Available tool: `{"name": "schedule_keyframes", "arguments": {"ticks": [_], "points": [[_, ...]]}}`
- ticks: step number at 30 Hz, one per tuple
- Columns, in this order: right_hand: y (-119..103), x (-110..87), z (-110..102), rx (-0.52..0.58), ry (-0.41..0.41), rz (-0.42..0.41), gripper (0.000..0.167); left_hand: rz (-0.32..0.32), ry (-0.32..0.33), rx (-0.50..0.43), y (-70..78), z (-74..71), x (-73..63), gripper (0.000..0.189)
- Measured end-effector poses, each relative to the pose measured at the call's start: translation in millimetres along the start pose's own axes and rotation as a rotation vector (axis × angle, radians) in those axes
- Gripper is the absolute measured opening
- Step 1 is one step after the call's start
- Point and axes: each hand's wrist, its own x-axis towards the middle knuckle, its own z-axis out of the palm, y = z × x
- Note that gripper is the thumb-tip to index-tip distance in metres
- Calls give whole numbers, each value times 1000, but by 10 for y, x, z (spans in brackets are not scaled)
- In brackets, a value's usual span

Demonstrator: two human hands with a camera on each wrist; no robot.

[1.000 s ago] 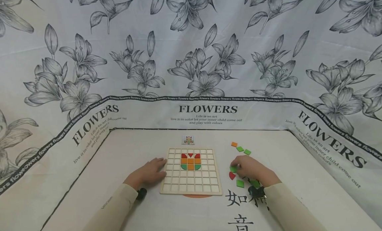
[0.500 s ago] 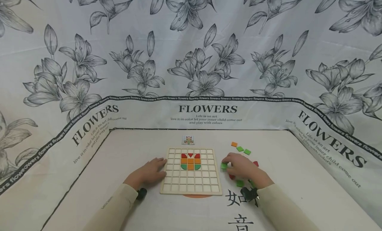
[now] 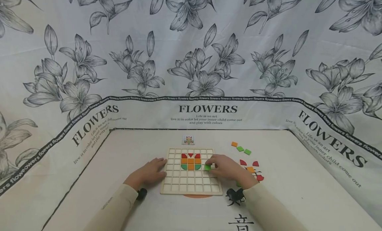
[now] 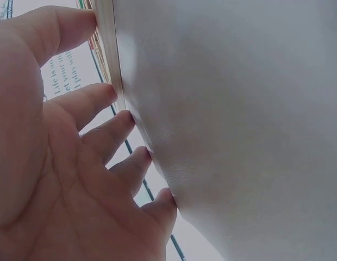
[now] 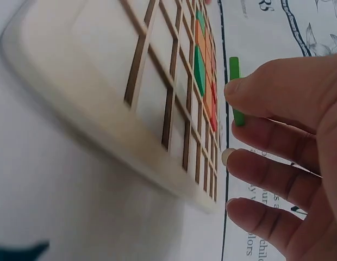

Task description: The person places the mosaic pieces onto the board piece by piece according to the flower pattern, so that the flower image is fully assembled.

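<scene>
The left hand [image 3: 146, 173] lies flat on the left, its fingers spread apart and its tips touching the board's edge. The board [image 3: 191, 192] is wood and has lots of little square boxes. Some boxes have bits in them, three side by side. The left ones hold, from top to bottom, a red bit [image 3: 184, 156], an orange square [image 3: 183, 161] and a round-cornered green bit [image 3: 184, 166]. The middle ones hold a red triangle [image 3: 190, 155] and two orange squares. The right ones match the left: red, orange, green. Just behind the board is a small card [image 3: 188, 140] with a flower on it.

The right hand [image 3: 228, 166] is over the board's right side. Its thumb and pointing finger are clamped on a green tile [image 3: 207, 167]. The tile is above the boxes, near the green bit on that side, and not touching the board.

Farther right, loose on the table [image 3: 277, 151], are orange, green and red bits, some partly hidden by the arm.
</scene>
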Motion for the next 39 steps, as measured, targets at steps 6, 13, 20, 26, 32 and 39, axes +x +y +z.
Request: {"name": "schedule_keyframes", "arguments": {"ticks": [6, 13, 20, 26, 32, 39], "points": [[-90, 85, 72, -12, -18, -74, 24, 2, -1, -6, 13, -17, -15, 61], [-178, 167, 152, -22, -28, -147, 20, 7, 5, 2, 5, -7, -7, 60], [-224, 215, 254, -36, -45, -169, 18, 9, 5, -7, 10, -10, -17, 60], [-282, 231, 303, -47, -65, -130, 20, 8, 7, -5, 1, -1, -4, 60], [-330, 245, 304, -95, -68, -154, 20, 12, 7, 8, -15, -2, 10, 60], [-351, 288, 333, -129, -68, -159, 21, 14, 7, 14, -17, -5, 7, 60]]}}
